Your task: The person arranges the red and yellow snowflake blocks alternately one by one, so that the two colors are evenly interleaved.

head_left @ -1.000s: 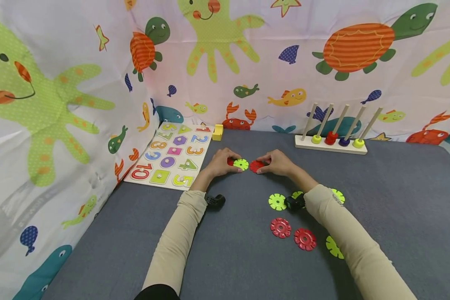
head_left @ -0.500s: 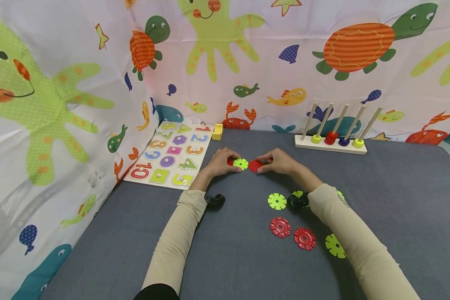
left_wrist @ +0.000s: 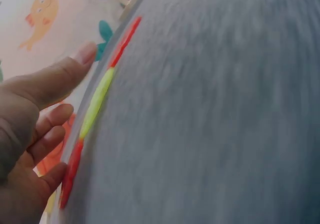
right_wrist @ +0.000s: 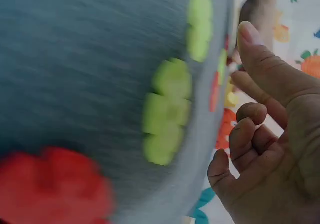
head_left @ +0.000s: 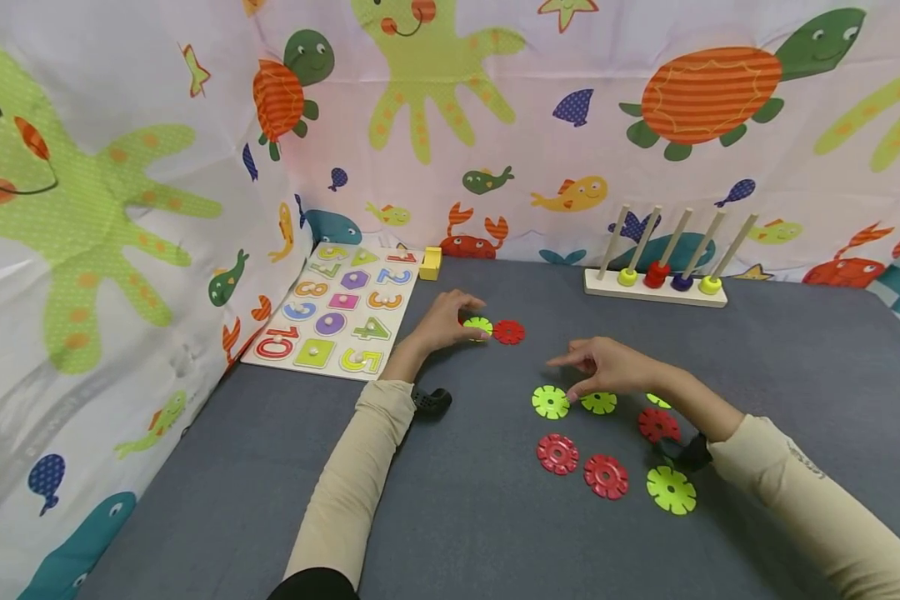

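My left hand (head_left: 444,323) rests beside a row of notched plastic discs. In the left wrist view the row runs red, green disc (left_wrist: 96,103), red; one fingertip touches the near red disc (left_wrist: 71,176), and the thumb stands apart. The far red disc (head_left: 508,332) lies uncovered in the head view. Over the loose discs hovers my right hand (head_left: 617,367), holding nothing, its thumb near a green disc (head_left: 551,402). Under it lies another green disc (head_left: 598,403). A red disc (head_left: 658,425) is near the right wrist.
Two red discs (head_left: 557,454) and a green disc (head_left: 671,490) lie nearer the front. At the back left are a number puzzle board (head_left: 330,317) and a yellow block (head_left: 431,263). A wooden peg stand (head_left: 656,287) with coloured beads is at the back right.
My right hand has let go of the far red disc and moved right and nearer to the loose discs. The left hand's fingers have loosened slightly while it stays at the row.
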`<state>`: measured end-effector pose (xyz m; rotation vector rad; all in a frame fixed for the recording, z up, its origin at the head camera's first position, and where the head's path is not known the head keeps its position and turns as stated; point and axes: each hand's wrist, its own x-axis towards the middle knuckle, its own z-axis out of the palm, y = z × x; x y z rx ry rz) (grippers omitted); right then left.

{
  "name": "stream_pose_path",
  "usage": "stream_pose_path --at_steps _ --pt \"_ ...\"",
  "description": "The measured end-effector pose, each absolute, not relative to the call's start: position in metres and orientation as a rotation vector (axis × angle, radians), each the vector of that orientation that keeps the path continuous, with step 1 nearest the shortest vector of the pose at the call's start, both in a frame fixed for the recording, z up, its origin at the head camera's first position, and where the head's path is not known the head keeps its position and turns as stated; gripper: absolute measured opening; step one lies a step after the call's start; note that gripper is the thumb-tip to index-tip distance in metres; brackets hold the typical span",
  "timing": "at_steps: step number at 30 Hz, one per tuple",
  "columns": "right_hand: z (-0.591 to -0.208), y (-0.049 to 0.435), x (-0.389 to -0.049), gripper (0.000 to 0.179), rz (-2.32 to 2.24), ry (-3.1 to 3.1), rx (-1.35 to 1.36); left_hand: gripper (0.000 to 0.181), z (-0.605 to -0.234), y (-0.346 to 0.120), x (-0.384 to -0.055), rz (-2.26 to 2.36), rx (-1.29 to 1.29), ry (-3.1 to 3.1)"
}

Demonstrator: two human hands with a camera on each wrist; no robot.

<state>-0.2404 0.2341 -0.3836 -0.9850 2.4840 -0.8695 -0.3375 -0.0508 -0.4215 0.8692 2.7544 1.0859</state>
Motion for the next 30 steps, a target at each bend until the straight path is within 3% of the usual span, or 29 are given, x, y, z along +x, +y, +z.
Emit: stream_pose_path --at_steps 16,30 --pt "-0.398 0.226 -0.228 0.059 -0.677 2.508 -1.072 0.052 -0.422 -0.014 -0.336 0.793 0.927 2.808" --pt "-0.401 0.228 -0.229 0.051 -0.765 2.516 -1.106 0.047 -0.422 -0.016 -0.335 0.93 0.91 2.715"
